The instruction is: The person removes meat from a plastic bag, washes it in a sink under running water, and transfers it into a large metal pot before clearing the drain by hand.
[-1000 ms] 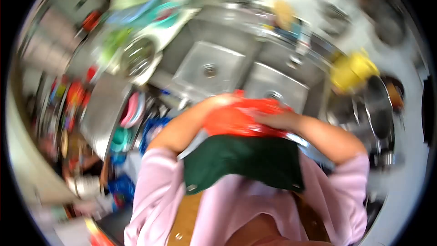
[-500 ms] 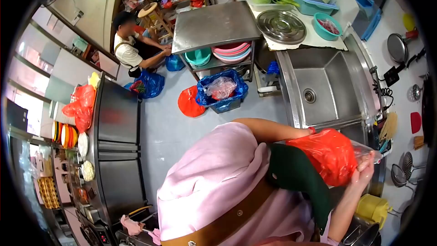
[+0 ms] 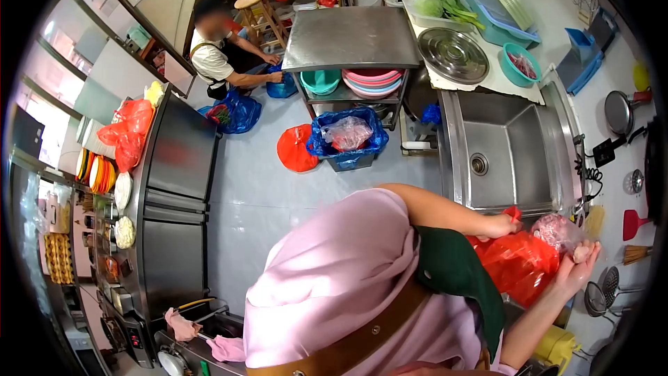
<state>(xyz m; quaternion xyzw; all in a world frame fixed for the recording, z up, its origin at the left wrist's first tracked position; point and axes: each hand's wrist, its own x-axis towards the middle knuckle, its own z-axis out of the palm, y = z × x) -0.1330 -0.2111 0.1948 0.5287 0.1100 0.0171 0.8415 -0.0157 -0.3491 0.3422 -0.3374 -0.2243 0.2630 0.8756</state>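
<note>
A red plastic bag is in front of me beside the sink, crumpled and shiny. My left hand is closed on its upper edge, where a tuft of red plastic sticks out. A clear plastic bag with pinkish-white contents shows out of the red bag's far side; what exactly is in it I cannot make out. My right hand is closed on the clear bag's gathered end, at the right of the red bag. The lower part of the red bag is partly hidden behind my green collar.
A steel sink lies to the left of my hands. Skimmers and pans hang on the wall ahead. A bin with a blue liner stands on the floor. A crouching person handles blue bags near a steel table.
The clear bag with pinkish contents has come out into view from the red bag. My left hand now shows at the red bag's edge, and my right hand has moved slightly up and right.
</note>
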